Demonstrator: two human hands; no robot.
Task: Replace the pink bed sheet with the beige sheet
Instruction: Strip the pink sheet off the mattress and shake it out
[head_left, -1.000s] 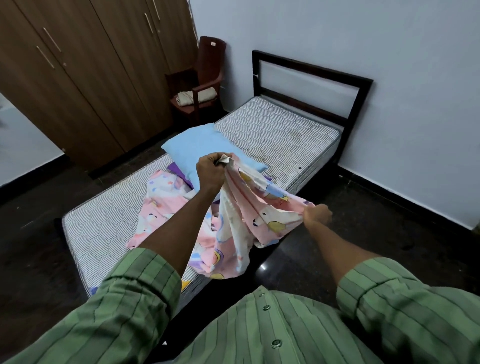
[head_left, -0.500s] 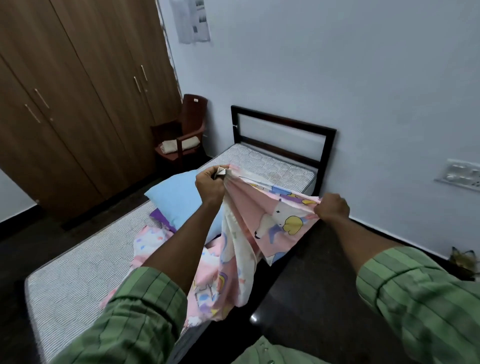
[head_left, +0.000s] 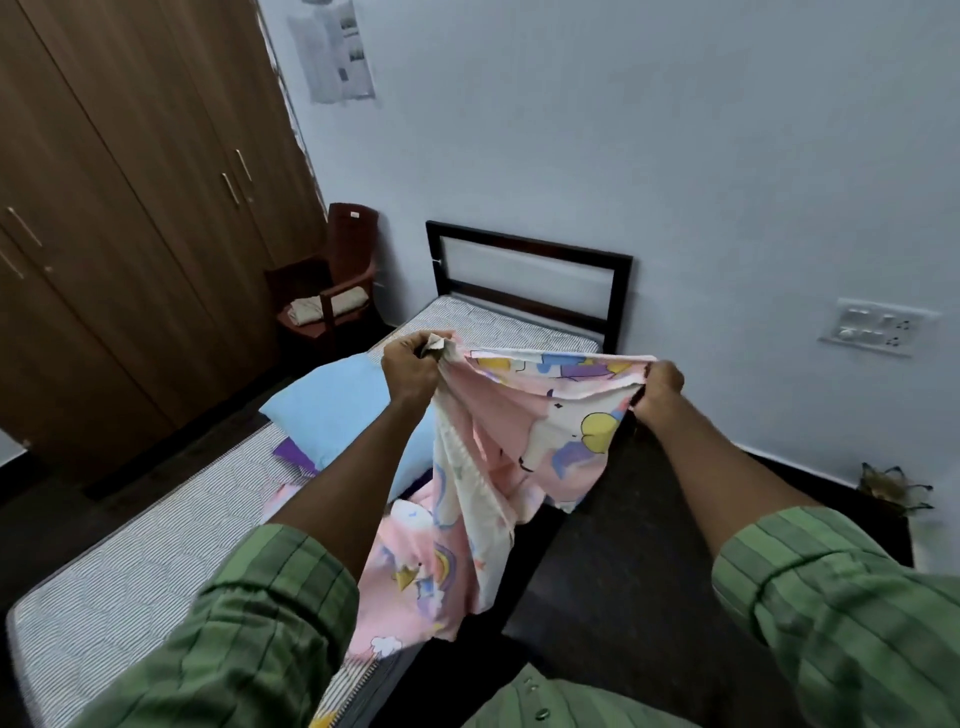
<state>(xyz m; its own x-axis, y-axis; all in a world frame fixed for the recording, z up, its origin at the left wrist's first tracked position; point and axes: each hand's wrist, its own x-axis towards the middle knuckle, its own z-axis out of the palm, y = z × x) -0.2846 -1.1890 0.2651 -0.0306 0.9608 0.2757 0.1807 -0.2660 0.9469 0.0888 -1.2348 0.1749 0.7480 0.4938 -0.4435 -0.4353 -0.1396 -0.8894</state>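
Pink sheet (head_left: 524, 441): I see it held up over the bed's edge, its tail hanging onto the mattress (head_left: 130, 561).
Left hand (head_left: 410, 364): grips a bunched corner.
Right hand (head_left: 657, 387): pinches the top edge.
Beige sheet (head_left: 322, 309): folded on the chair (head_left: 337, 280).
Pillow (head_left: 332, 410): blue, behind my left arm.

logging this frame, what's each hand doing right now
Left hand: closed, gripping a bunched corner of the pink sheet.
Right hand: closed, gripping the sheet's top edge.
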